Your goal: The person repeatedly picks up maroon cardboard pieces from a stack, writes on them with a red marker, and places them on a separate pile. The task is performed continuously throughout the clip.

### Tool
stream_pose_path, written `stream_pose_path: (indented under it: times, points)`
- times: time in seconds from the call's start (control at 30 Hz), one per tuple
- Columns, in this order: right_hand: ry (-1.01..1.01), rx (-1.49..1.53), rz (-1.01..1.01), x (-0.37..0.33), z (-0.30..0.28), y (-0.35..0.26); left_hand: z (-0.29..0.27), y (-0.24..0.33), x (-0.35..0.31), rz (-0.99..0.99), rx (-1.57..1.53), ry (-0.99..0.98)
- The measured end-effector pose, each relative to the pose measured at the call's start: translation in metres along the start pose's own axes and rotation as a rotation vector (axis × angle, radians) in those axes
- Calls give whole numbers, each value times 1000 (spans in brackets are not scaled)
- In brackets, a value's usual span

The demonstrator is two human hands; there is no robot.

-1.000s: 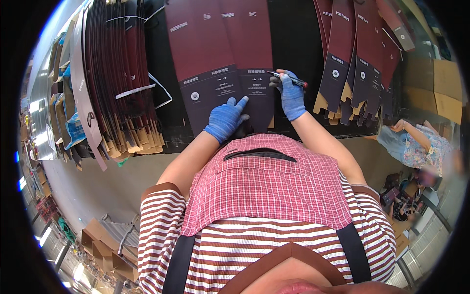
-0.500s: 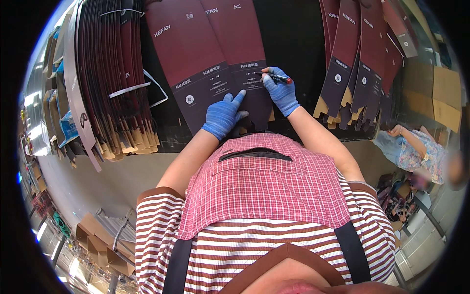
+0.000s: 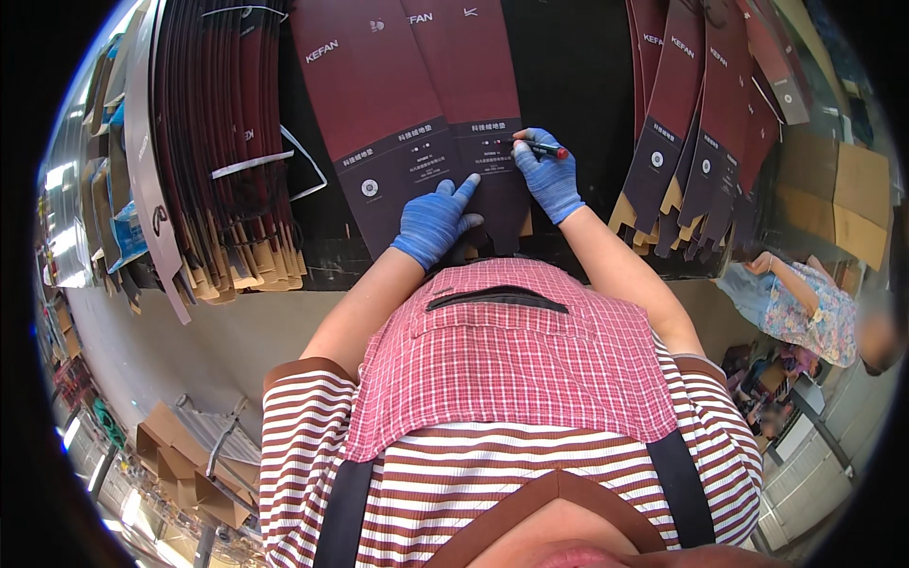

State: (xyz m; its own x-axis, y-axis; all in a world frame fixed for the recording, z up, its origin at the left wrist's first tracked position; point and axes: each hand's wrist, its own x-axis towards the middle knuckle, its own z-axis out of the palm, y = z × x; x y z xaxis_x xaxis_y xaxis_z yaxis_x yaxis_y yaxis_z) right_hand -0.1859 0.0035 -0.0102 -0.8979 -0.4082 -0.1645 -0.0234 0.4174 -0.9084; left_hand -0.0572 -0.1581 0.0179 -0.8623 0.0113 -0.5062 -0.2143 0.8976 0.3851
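Two flat folded cartons, maroon fading to dark purple, lie side by side before me: a left carton (image 3: 374, 90) and a right carton (image 3: 478, 85) partly tucked under it. My left hand (image 3: 436, 224), in a blue glove, rests on their near ends with the index finger stretched onto the right carton. My right hand (image 3: 552, 180), also gloved, holds a black marker (image 3: 546, 149) with a red end at that carton's right edge. The marker's tip is mostly hidden by the fingers, close to a row of small printed marks.
A thick stack of folded cartons (image 3: 213, 142) with white straps (image 3: 252, 166) stands at the left of the black table (image 3: 568, 66). More cartons (image 3: 663, 123) fan out at the right. Farther right, another person (image 3: 805, 298) in a floral top is near brown cardboard (image 3: 843, 204).
The right hand and marker have shifted slightly right, drawing the tip back from the small printed marks. My left hand stays in place on the cartons. The view has moved a little.
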Motion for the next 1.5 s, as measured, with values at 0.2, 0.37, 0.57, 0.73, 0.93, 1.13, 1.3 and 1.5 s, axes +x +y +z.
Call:
stream_pose_path:
  times: [0.2, 0.37, 0.57, 0.73, 0.93, 1.13, 1.3, 1.5]
  points:
    - [29, 117, -169, 0, 8, -25, 4, -2, 0, -83, -135, 19]
    - [-203, 112, -140, 6, 35, -47, 8, -5, 3, -82, -183, 50]
    - [-333, 39, -67, 15, 61, -51, 12, -10, 6, -69, -276, 67]
    - [-353, 8, -61, 18, 66, -46, 12, -12, 5, -52, -296, 86]
    - [-359, -10, -59, 17, 67, -47, 9, -12, 4, -47, -284, 62]
    - [-348, -20, -76, 17, 66, -48, 7, -10, 1, -44, -284, 61]
    - [-161, 101, -166, 14, 63, -48, 5, -9, -2, -64, -282, 75]
    - [-45, -111, -279, 2, 56, -53, -16, -68, -33, -413, -405, 734]
